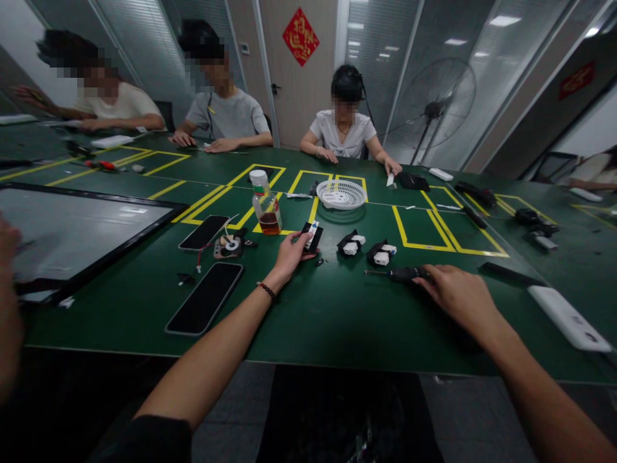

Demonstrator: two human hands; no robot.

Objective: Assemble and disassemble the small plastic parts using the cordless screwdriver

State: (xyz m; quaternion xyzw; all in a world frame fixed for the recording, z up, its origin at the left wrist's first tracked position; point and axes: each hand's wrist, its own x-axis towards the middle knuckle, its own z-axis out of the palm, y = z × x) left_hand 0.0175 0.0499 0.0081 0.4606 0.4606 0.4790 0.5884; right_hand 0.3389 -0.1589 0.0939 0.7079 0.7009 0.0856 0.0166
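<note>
My left hand (290, 253) is closed on a small flat black piece with a white strip (313, 235), held just above the green table. To the right, my right hand (457, 294) grips the black handle of a screwdriver (402, 275), whose thin metal shaft points left. Two small black-and-white parts, a left one (350, 244) and a right one (381, 253), lie between my hands. A tiny dark part (320, 262) rests beside my left hand. Left of that hand are a phone (206, 299) and a small device with a round white centre (228, 245).
A jar of amber liquid (267, 209) and a white plastic basket (341, 195) stand farther back. A large framed panel (96, 231) covers the left side. A white power bank (569, 316) lies at right. Several people sit around the green table (308, 321).
</note>
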